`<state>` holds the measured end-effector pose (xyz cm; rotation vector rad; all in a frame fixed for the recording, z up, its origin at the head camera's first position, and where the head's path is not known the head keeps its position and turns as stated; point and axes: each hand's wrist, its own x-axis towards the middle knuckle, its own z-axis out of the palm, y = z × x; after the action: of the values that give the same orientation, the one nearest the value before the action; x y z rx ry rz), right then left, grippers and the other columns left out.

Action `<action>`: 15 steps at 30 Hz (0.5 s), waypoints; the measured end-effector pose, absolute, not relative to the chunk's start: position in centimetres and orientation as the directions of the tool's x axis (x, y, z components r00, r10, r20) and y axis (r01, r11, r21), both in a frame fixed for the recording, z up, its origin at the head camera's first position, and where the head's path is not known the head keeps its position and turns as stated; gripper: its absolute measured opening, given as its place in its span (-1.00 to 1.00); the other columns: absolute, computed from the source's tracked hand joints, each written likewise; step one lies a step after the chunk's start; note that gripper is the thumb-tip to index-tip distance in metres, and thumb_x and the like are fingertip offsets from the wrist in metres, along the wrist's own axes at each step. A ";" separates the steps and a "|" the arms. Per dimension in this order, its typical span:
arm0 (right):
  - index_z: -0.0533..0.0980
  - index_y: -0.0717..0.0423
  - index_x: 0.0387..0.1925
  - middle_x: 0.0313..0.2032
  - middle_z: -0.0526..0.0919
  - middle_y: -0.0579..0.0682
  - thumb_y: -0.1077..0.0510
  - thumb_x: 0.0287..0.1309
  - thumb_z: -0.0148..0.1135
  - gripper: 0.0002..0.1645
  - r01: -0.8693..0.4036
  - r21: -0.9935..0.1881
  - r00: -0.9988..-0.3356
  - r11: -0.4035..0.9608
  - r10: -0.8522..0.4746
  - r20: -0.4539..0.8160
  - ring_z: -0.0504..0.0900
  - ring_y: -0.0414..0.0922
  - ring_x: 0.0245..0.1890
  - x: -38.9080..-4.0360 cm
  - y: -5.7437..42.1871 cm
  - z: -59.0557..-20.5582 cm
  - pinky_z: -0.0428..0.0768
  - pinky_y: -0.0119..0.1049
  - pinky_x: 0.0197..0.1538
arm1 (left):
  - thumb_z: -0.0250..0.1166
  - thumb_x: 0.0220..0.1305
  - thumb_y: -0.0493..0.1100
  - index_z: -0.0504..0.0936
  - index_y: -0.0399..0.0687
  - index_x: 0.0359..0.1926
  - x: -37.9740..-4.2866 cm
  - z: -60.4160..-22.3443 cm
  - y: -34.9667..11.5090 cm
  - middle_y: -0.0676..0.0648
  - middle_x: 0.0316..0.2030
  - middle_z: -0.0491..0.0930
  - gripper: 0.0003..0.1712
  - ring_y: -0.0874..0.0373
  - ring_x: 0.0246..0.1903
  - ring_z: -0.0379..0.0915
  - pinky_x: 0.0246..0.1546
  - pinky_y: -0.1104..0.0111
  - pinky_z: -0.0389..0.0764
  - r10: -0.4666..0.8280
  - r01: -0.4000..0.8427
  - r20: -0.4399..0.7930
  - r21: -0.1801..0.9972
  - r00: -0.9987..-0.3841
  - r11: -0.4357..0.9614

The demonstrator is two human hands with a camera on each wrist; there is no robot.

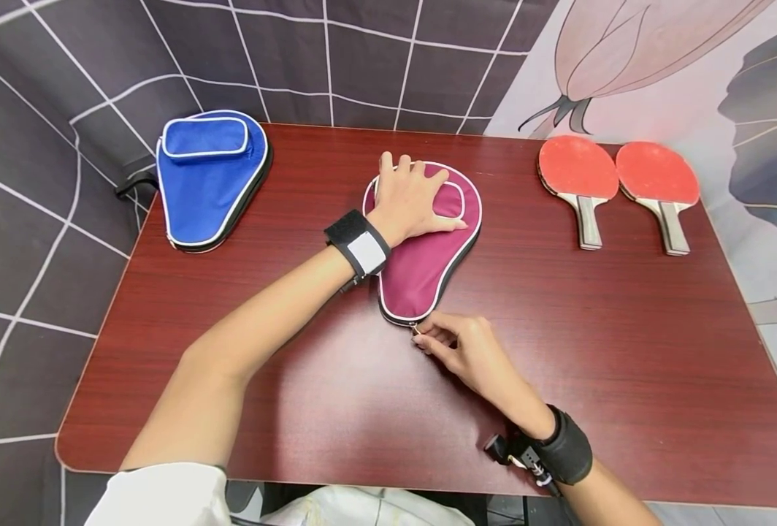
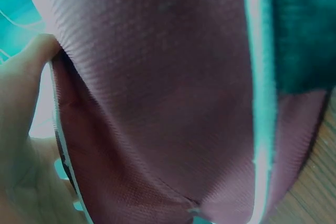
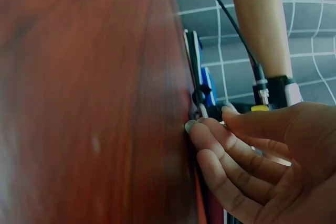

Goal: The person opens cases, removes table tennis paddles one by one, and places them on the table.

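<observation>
A maroon paddle-shaped zip case [image 1: 410,281] with white piping lies on the table, its narrow end towards me. My left hand [image 1: 410,201] rests on its wide upper part with the fingers spread, partly covering a white-edged pocket [image 1: 453,201]. The left wrist view shows the maroon cloth [image 2: 157,77] close up, with part of the hand [image 2: 26,129] along its edge. At the narrow end, my right hand [image 1: 470,351] pinches the zipper pull [image 1: 415,329] between thumb and fingers. In the right wrist view the curled fingers [image 3: 226,156] largely hide that pull.
A blue paddle case [image 1: 207,193] with a front pocket lies at the table's left back. Two red table tennis bats [image 1: 578,168] [image 1: 658,172] lie side by side at the right back. Dark checked cloth [image 1: 296,66] hangs behind the red-brown table [image 1: 592,329].
</observation>
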<state>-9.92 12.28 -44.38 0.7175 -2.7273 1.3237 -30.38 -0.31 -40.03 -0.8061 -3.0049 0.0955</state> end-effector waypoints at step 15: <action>0.59 0.01 -0.45 -0.55 0.66 -0.24 0.22 0.05 0.42 -0.88 -0.370 -0.600 -0.929 0.709 -0.272 0.251 0.58 -0.44 -0.56 -9.0 7.3 -43.9 0.56 -0.45 -0.45 | -0.23 -0.19 0.80 0.21 0.35 0.40 -30.2 -40.1 -0.5 -0.16 0.17 0.39 0.17 -0.10 0.10 0.23 0.05 -0.04 0.08 0.462 0.463 -0.027 -0.077 -0.886 0.883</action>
<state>-8.97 7.32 -43.88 0.5233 -2.7701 1.0199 -30.18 -0.46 -40.12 -0.7511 -3.0564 0.1282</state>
